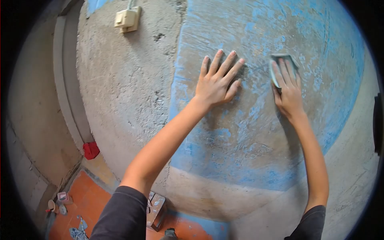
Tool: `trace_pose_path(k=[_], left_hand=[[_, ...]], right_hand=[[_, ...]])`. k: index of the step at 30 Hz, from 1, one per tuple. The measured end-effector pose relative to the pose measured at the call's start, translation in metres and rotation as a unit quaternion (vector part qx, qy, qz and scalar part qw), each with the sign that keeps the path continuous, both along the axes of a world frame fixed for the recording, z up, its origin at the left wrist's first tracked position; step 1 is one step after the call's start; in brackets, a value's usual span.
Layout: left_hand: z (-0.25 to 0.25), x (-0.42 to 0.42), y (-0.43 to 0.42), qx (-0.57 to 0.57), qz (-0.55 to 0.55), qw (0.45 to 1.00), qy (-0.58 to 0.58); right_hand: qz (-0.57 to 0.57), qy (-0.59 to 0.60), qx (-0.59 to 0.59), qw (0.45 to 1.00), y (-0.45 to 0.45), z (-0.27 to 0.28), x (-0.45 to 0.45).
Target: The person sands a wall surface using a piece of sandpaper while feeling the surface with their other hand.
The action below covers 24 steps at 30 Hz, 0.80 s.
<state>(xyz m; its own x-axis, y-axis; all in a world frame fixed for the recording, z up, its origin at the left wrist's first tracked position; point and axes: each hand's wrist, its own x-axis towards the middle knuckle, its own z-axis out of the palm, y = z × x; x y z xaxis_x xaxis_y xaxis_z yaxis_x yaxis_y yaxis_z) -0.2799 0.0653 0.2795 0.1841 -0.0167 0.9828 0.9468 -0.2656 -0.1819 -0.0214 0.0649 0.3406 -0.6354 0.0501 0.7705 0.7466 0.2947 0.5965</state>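
Before me rises a wall [244, 132] with a worn patch of blue paint over grey-brown plaster. My left hand [217, 83] lies on the painted patch, its fingers spread and holding nothing. To its right, my right hand [289, 90] presses a dark greenish sheet of sandpaper [285, 57] against the wall. The fingers lie over the sheet, and one edge of it curls up beside the thumb. Slight blur covers that hand and sheet.
A cream switch and socket [127, 20] sits on the bare rough plaster at upper left. Below are a red cloth [91, 150], a small box-like stool [156, 212], small containers [64, 197] and paint-stained scraps [79, 231] on the orange floor [86, 190].
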Motion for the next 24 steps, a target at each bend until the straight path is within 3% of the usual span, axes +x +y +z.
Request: trace_pose_path(k=[1, 2, 5, 6, 7, 9, 11, 13, 14, 15, 17, 18, 19, 21, 22, 24], left_hand=[[-0.001, 0.001, -0.004, -0.006, -0.005, 1.000, -0.018], [-0.004, 0.000, -0.007, -0.013, -0.003, 1.000, -0.021], [-0.013, -0.005, -0.005, -0.006, 0.009, 1.000, -0.028], [-0.019, -0.006, -0.005, -0.012, 0.015, 0.999, -0.038], [-0.024, -0.006, -0.006, -0.016, 0.019, 0.999, -0.047], [-0.029, -0.004, -0.006, -0.021, 0.018, 0.998, -0.061], [-0.039, -0.006, -0.008, -0.025, 0.015, 0.997, -0.066], [-0.045, -0.011, -0.009, -0.020, 0.018, 0.998, -0.053], [-0.048, -0.012, -0.010, -0.019, 0.018, 0.999, -0.046], [-0.051, -0.012, -0.011, -0.020, 0.015, 0.999, -0.040], [-0.051, -0.012, -0.010, -0.022, 0.017, 0.999, -0.042], [-0.052, -0.011, -0.009, -0.023, 0.018, 0.999, -0.042], [-0.053, -0.011, -0.010, -0.028, 0.019, 0.999, -0.043], [-0.053, -0.012, -0.011, -0.034, 0.024, 0.998, -0.041], [-0.054, -0.013, -0.011, -0.039, 0.020, 0.998, -0.040], [-0.056, -0.015, -0.010, -0.035, 0.008, 0.999, -0.034]], right_hand=[[-0.001, 0.078, 0.027, 0.997, -0.001, -0.008, -0.004], [0.044, 0.017, -0.035, 0.998, -0.002, -0.027, -0.004], [0.028, -0.217, -0.148, 0.965, -0.002, -0.059, 0.000], [0.000, -0.217, -0.111, 0.970, -0.007, -0.049, 0.001], [0.018, -0.075, -0.079, 0.994, -0.006, -0.051, -0.003], [0.047, 0.202, -0.013, 0.978, 0.000, -0.068, -0.006], [-0.002, -0.005, -0.093, 0.996, -0.017, -0.086, 0.007], [-0.058, -0.218, -0.201, 0.953, -0.035, -0.081, 0.015], [-0.098, -0.206, -0.206, 0.952, -0.042, -0.068, 0.018], [-0.066, -0.087, -0.157, 0.982, -0.036, -0.067, 0.015], [-0.008, 0.152, -0.046, 0.987, -0.021, -0.073, 0.010], [0.011, 0.115, -0.025, 0.993, -0.021, -0.080, 0.006], [-0.001, -0.011, -0.086, 0.996, -0.024, -0.084, 0.006], [-0.022, -0.253, -0.201, 0.946, -0.029, -0.087, 0.002], [-0.060, -0.240, -0.231, 0.941, -0.037, -0.079, -0.004], [-0.016, 0.000, -0.088, 0.996, -0.016, -0.074, -0.014]])
